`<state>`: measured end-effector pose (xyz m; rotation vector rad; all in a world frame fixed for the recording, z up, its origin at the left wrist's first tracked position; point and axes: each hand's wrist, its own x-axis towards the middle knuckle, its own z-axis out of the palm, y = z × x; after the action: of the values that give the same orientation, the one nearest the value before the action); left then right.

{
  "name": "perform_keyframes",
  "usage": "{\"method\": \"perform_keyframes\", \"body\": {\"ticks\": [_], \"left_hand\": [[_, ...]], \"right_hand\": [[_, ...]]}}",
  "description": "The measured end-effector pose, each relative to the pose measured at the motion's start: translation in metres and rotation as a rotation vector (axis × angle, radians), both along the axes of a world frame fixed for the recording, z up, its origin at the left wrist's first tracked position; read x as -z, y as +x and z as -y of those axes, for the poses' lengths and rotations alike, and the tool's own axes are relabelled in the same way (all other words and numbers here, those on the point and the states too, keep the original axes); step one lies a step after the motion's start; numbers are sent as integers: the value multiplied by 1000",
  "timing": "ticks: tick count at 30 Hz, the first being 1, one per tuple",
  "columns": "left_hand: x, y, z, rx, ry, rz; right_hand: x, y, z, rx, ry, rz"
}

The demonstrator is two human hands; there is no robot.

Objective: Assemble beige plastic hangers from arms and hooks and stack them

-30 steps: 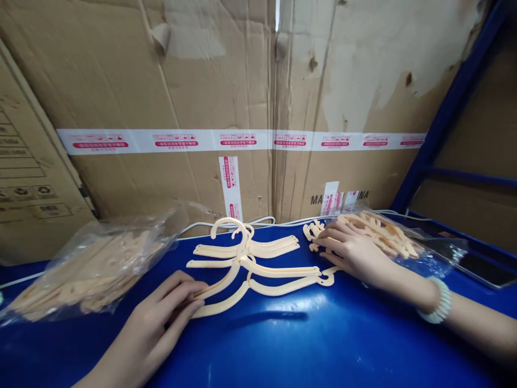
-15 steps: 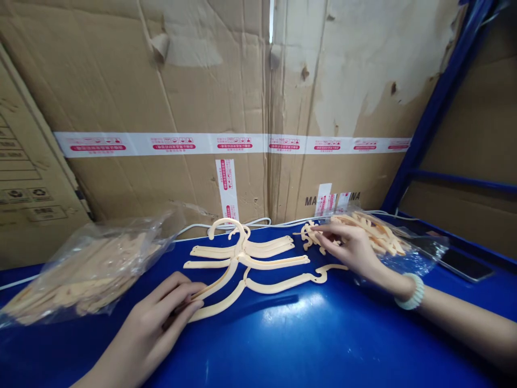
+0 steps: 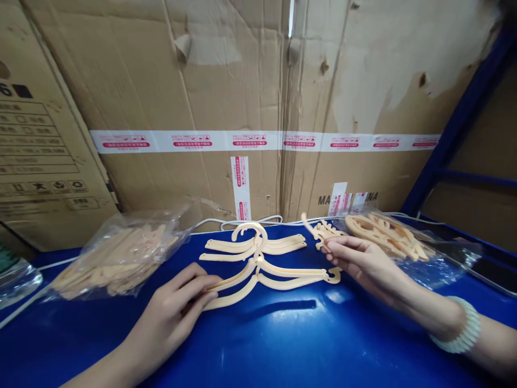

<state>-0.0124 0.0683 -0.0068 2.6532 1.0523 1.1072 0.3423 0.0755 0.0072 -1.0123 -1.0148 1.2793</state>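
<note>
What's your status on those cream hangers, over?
Left hand on arm ends of cream plastic hangers. Right hand pinching small cream plastic hook beside clear plastic bag of hooks. Nothing blocks either hand.

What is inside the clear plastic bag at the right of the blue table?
The clear plastic bag holds a loose pile of cream plastic hanger pieces, some spilling out where the right hand pinches one. Lower pieces are covered by those on top.
</note>
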Motion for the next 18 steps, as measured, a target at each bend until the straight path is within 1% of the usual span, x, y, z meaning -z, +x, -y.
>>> {"method": "perform_keyframes", "body": {"ticks": [6,12,18], "left_hand": [[0,0,1,-5,-21,3],[0,1,1,-24,-21,-1],[-1,1,1,-37,9,14]], "right_hand": [[-1,-4,3,-24,-102,-69],[0,-5,6,-101,-66,28],[-2,-4,6,-148,-100,69]]}}
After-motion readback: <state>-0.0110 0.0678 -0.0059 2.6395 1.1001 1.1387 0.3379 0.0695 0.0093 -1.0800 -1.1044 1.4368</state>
